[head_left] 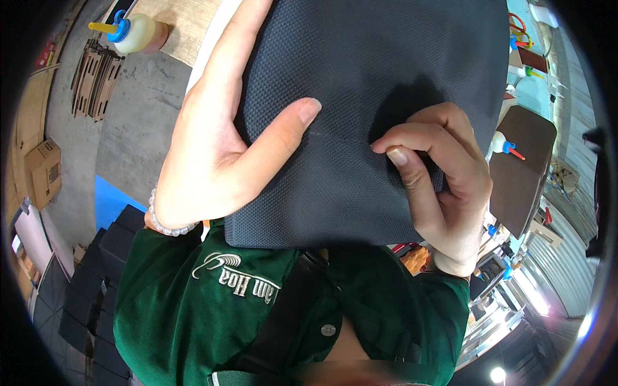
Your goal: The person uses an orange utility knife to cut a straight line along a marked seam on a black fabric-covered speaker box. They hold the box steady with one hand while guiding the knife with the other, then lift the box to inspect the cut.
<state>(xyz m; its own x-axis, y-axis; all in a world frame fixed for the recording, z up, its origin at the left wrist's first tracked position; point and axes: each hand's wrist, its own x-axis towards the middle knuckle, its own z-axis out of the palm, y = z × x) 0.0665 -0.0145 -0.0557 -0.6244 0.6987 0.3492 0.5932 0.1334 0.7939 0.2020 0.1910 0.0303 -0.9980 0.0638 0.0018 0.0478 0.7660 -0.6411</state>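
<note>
A large dark grey piece with a woven-looking texture (322,206) fills the middle of the view, close to my chest. Along its left edge lies my left hand (225,138), open, the thumb stretched flat on the surface and the fingers running up past the top of the picture. On the right side my right hand (444,167) is closed, thumb and forefinger pinched together just over the surface. Whatever is in that pinch, if anything, is too small to make out. A faint line crosses the surface between the left thumb and the right fingertips.
A squeeze bottle with yellow nozzle (145,33) stands at the upper left, near stacked brown strips (96,80). Far left are a cardboard box (44,172) and black boxes (84,289). At right, a white bottle with red tip (501,143) is by a dark brown panel (524,174).
</note>
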